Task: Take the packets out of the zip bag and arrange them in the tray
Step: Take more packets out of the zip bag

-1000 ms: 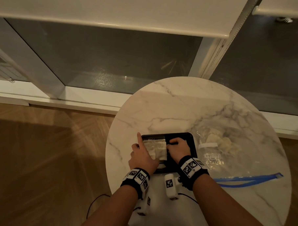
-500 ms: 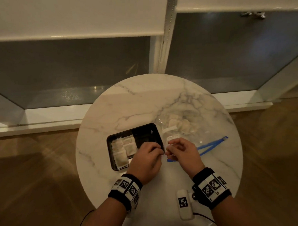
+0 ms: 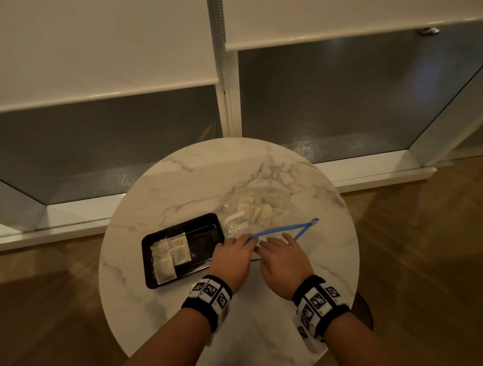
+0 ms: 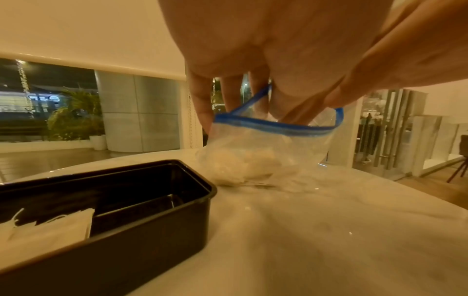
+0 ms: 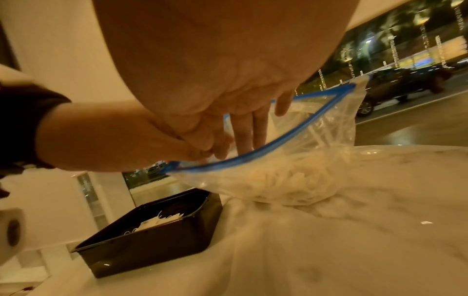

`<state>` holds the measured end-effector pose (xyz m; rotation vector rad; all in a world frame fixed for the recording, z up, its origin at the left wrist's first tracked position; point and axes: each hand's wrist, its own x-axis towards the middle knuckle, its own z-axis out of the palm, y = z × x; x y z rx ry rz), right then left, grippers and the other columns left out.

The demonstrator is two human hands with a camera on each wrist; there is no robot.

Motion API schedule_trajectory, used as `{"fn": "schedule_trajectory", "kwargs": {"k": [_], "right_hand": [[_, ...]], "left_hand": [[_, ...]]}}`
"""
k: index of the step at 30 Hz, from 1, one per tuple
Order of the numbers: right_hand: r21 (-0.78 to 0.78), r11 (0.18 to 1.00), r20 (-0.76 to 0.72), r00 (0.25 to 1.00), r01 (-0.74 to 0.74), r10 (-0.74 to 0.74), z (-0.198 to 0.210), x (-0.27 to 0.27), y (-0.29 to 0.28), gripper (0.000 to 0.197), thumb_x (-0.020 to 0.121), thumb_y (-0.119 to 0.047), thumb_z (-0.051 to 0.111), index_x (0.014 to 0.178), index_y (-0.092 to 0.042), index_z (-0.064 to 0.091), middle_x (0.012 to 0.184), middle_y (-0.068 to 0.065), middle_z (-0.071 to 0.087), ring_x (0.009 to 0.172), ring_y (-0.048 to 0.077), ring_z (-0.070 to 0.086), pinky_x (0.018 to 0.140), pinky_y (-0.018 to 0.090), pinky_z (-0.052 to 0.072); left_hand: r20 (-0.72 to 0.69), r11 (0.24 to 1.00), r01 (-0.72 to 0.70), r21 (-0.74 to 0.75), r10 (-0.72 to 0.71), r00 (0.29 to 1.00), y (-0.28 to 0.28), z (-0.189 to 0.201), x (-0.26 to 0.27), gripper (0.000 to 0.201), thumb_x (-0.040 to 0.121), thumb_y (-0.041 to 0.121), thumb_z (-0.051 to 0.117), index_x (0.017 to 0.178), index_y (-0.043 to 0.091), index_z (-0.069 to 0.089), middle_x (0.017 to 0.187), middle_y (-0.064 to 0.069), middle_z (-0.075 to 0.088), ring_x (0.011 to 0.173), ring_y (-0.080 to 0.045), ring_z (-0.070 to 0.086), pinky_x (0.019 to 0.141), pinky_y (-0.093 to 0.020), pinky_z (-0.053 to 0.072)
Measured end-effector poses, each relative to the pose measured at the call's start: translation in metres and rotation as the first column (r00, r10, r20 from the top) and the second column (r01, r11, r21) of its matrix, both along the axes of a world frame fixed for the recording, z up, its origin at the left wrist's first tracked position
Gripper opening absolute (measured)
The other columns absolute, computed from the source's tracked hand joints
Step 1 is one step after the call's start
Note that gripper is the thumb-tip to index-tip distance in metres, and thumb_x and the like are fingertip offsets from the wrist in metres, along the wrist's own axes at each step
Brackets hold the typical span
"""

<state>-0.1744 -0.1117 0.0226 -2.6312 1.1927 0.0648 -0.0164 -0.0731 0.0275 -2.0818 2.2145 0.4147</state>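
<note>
Marble worktop (image 3: 174,304) lies under my hands; my left hand (image 3: 232,261) pinches the blue zip rim of the zip bag (image 3: 264,211), my right hand (image 3: 279,264) reaches inside with straight fingers. Left of them, packets (image 3: 169,255) fill the black tray (image 3: 205,231); more sit farther off in the bag.

Desk (image 3: 179,185): polished, veined marble. Tray (image 3: 147,264): glossy black plastic. Zip bag (image 5: 329,140): clear, crinkled plastic film with blue plastic seal. Packets (image 3: 166,255): matt white paper. Floor (image 3: 35,312): wood with satin sheen.
</note>
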Motion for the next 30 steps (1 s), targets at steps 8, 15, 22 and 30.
{"fn": "schedule_trajectory", "kwargs": {"k": [8,15,22,30], "right_hand": [[0.351,0.926,-0.210,0.975,0.140,-0.068,0.015,0.003,-0.041,0.041,0.099,-0.033,0.029,0.131,-0.023,0.053,0.127,0.006,0.062,0.111,0.028,0.060,0.094,0.039,0.047],[0.551,0.740,-0.164,0.920,0.385,-0.357,0.032,0.018,-0.078,0.038,0.105,-0.015,0.029,0.129,-0.001,0.055,0.133,0.015,0.057,0.120,0.028,0.055,0.099,0.034,0.044],[0.599,0.678,-0.191,0.898,0.427,-0.397,0.032,0.016,-0.115,0.042,0.107,-0.023,0.031,0.144,-0.003,0.037,0.151,0.014,0.037,0.137,0.029,0.038,0.106,0.033,0.033],[0.492,0.796,-0.318,0.924,0.352,-0.212,0.021,0.017,-0.121,0.048,0.104,-0.021,0.040,0.149,-0.006,0.031,0.156,0.011,0.030,0.142,0.027,0.031,0.116,0.035,0.025]], "left_hand": [[-0.019,0.977,-0.189,-0.096,0.188,0.982,-0.020,0.030,-0.017,0.086,0.081,-0.005,0.052,0.154,0.024,0.016,0.156,0.005,0.026,0.114,-0.026,0.053,0.066,-0.040,0.058],[-0.139,0.980,-0.179,-0.084,0.166,0.976,-0.010,0.013,-0.038,0.093,0.083,-0.004,0.060,0.155,0.026,0.010,0.163,0.010,0.004,0.134,-0.023,0.040,0.077,-0.035,0.060],[-0.353,0.949,-0.238,-0.208,0.154,0.923,0.000,0.010,-0.053,0.089,0.088,0.018,0.068,0.156,0.027,0.012,0.162,0.010,0.013,0.143,-0.012,0.031,0.108,-0.028,0.045],[-0.381,0.950,-0.245,-0.195,0.157,0.911,0.006,0.022,-0.071,0.104,0.078,-0.008,0.065,0.157,0.027,0.007,0.163,0.009,0.009,0.145,-0.017,0.029,0.111,-0.028,0.042]]}}
